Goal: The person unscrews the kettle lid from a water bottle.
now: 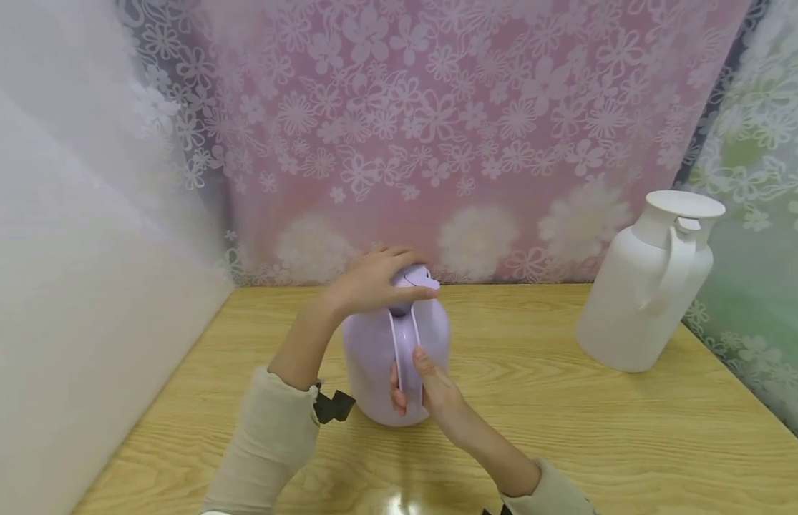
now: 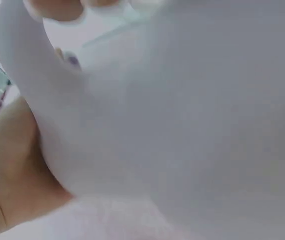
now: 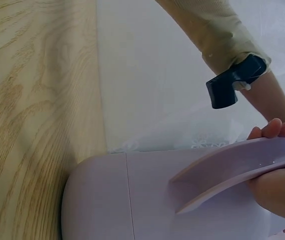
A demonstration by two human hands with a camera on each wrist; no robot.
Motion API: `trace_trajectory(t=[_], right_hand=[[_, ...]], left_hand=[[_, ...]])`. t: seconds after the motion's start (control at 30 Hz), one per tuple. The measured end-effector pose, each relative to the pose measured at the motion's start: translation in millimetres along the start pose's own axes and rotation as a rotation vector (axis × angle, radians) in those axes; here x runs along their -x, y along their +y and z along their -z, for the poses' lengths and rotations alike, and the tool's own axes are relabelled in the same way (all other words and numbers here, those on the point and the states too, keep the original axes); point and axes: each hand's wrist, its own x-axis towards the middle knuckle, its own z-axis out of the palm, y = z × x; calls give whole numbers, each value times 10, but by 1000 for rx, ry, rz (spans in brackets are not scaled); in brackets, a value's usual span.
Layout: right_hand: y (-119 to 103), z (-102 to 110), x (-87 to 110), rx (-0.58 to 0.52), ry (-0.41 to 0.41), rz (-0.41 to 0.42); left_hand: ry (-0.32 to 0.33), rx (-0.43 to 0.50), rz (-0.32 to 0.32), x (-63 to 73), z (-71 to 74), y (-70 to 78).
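A lavender thermos jug (image 1: pixel 366 357) stands upright on the wooden table, its handle facing me. My left hand (image 1: pixel 373 280) lies over the jug's lid (image 1: pixel 416 275), thumb across the near side and fingers reaching over the far side. The right hand (image 1: pixel 437 390) grips the handle (image 1: pixel 406 350), with the thumb on its right and fingertips showing on its left. In the right wrist view, the same handle (image 3: pixel 222 162) passes through the right hand's grasp. The jug's pale body (image 2: pixel 182 115) fills most of the left wrist view, blurred.
A white thermos jug (image 1: pixel 643 300) with a flared top stands at the back right of the wooden table (image 1: pixel 534 443). A pink flowered curtain (image 1: pixel 399 143) hangs behind, a white wall (image 1: pixel 83 250) rises on the left, and a dark strap piece (image 1: pixel 334 406) sticks out from the left sleeve.
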Motion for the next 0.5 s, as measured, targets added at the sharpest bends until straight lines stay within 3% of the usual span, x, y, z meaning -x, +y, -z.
trace_trajectory(t=[0.1, 0.23, 0.4, 0.5], right_hand=[[14, -8, -2, 9, 3, -4], [15, -17, -1, 18, 4, -6], [-10, -14, 8, 41, 16, -21], [-15, -6, 19, 42, 26, -26]], left_hand=[[18, 65, -101, 2, -3, -143], [83, 115, -162, 16, -65, -236], [158, 121, -167, 1, -121, -229], [176, 103, -133, -9, -133, -184]])
